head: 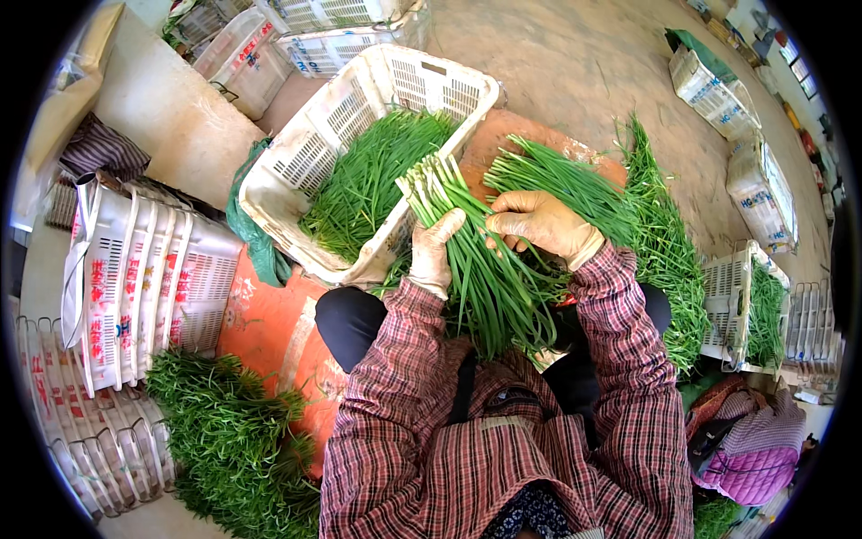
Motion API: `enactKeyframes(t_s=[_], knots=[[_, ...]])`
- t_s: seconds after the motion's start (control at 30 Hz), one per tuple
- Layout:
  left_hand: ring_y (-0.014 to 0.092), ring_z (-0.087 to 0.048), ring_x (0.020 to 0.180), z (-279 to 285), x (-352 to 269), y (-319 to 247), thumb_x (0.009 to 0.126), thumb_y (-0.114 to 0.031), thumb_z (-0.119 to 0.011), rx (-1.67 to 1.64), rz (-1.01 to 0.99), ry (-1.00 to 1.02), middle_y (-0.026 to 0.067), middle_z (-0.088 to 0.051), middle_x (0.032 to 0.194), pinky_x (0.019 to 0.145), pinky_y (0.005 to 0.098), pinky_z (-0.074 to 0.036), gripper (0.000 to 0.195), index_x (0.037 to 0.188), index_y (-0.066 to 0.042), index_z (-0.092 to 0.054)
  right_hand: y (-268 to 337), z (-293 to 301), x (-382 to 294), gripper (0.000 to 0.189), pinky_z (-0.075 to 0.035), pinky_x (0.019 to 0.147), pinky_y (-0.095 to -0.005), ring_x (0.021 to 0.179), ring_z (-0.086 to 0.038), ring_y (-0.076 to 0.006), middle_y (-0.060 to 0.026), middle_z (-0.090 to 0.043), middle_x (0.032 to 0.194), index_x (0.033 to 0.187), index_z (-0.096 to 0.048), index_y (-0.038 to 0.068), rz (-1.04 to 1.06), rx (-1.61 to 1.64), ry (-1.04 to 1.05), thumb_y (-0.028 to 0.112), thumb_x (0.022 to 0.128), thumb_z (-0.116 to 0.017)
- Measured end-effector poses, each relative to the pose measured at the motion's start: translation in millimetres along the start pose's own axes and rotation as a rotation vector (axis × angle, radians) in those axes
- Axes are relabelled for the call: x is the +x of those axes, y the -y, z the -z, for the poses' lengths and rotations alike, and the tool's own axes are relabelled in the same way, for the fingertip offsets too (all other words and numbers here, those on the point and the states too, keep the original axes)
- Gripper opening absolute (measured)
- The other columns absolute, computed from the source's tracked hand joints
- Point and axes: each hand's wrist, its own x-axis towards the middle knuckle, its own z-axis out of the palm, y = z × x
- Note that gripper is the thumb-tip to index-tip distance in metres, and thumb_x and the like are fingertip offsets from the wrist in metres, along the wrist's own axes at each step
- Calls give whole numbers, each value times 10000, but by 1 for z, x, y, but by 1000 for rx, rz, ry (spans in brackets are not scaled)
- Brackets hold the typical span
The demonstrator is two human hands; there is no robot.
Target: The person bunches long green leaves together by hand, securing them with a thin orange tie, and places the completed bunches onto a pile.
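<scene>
My left hand (434,250), in a pale thin glove, is closed around a bunch of green chives (471,249) near its whitish stem ends. The leaves hang down towards my lap. My right hand (535,226), also gloved, touches the right side of that bunch with bent fingers; whether it pinches a stalk cannot be told. Just beyond the right hand lies a second bundle of chives (562,178) on an orange surface. To the left stands a white slotted plastic crate (397,252), partly filled with chives (384,175).
A long heap of chives (663,269) lies to the right, another pile (229,438) at lower left. Nested white crates (148,276) stand at left, more crates (714,91) at far right. A person in a purple garment (754,465) is at lower right.
</scene>
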Motion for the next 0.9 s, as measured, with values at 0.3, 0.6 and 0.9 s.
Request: enactKeyframes(t_s=[0.3,0.6,0.9], knots=[[197,-708,857,-2,-3,-8,853,-133,-744,-11,-6,-7,63,-724,997,790,349,-605,414,1236,-30,-626,-11,0,7,148,-493,766,-247,808,-591,-83,12,-671,867,1043,-712,30,155,-21,-209,148,957,-692],[188,-670,985,-2,-7,-10,875,-81,-763,-71,10,13,54,-689,1153,900,348,-556,459,1304,-38,-604,5,-6,2,199,-473,696,-256,747,-551,-71,25,-613,816,952,-694,43,75,-88,-97,239,936,-723],[194,-665,1033,25,-2,1,887,-69,-736,-90,-54,-109,58,-704,1144,965,367,-524,427,1293,-29,-611,32,-14,-21,220,-496,708,-264,752,-616,-111,-31,-709,878,967,-700,22,44,96,163,232,905,-724]])
